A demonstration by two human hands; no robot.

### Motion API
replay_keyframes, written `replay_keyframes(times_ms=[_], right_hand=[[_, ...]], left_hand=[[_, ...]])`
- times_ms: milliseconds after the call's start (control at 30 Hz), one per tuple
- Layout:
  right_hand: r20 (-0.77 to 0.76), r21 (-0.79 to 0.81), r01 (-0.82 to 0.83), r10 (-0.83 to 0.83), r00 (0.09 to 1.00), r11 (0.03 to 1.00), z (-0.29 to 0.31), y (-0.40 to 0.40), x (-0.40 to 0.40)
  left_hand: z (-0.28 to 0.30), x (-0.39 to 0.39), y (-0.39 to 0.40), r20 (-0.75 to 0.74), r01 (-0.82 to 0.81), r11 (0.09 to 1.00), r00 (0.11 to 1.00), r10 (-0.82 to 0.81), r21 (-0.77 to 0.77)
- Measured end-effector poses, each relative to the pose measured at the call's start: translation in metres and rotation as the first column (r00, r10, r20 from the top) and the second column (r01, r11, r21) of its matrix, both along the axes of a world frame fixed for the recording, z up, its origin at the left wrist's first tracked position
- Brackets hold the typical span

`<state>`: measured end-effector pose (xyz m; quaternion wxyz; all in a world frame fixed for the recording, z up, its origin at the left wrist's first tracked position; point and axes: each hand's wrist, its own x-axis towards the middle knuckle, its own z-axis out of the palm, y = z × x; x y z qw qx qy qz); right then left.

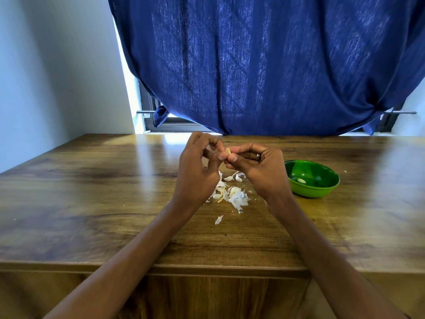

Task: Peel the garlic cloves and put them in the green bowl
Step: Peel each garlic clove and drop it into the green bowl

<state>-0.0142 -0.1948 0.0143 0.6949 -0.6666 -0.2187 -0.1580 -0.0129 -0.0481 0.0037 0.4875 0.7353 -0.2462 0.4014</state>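
Both hands are raised together above the wooden worktop [92, 185], meeting over a pile of garlic skins [236, 196]. The right hand [259, 171] pinches a garlic clove [228, 152] between thumb and curled fingers, a ring showing on one finger. The left hand [197, 169] has its fingers curled in against the same clove, its fingertips touching it at the exposed end. Below the hands, a few unpeeled cloves [232, 178] lie among the papery white skins, with one loose flake [219, 219] lying apart, nearer the person. The green bowl [322, 189] stands on the worktop just right of the right hand and holds one peeled clove [301, 180]. A blue curtain [276, 65] hangs behind.
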Motion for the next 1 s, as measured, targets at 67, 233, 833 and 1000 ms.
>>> replay_keyframes(times_ms=[67, 233, 833, 1000], right_hand=[[-0.002, 0.004, -0.004, 0.004, 1.0, 1.0, 0.0004, 0.0003, -0.0001], [0.007, 0.006, -0.011, 0.011, 1.0, 1.0, 0.0, 0.0008, -0.0002], [0.011, 0.004, -0.004, 0.004, 1.0, 1.0, -0.0002, 0.0003, 0.0004], [0.018, -0.002, -0.01, 0.01, 1.0, 1.0, -0.0002, 0.0009, -0.0005]], left_hand=[[-0.0003, -0.0002, -0.0004, 0.008, -0.005, 1.0, 1.0, 0.004, 0.006], [-0.0004, 0.0005, -0.0001, 0.014, -0.018, 0.999, 1.0, 0.018, 0.035], [0.0005, -0.0003, -0.0007, 0.011, -0.025, 0.999, 1.0, 0.024, 0.024], [0.0004, -0.0002, 0.0002, 0.011, -0.034, 0.998, 0.999, 0.034, 0.053]])
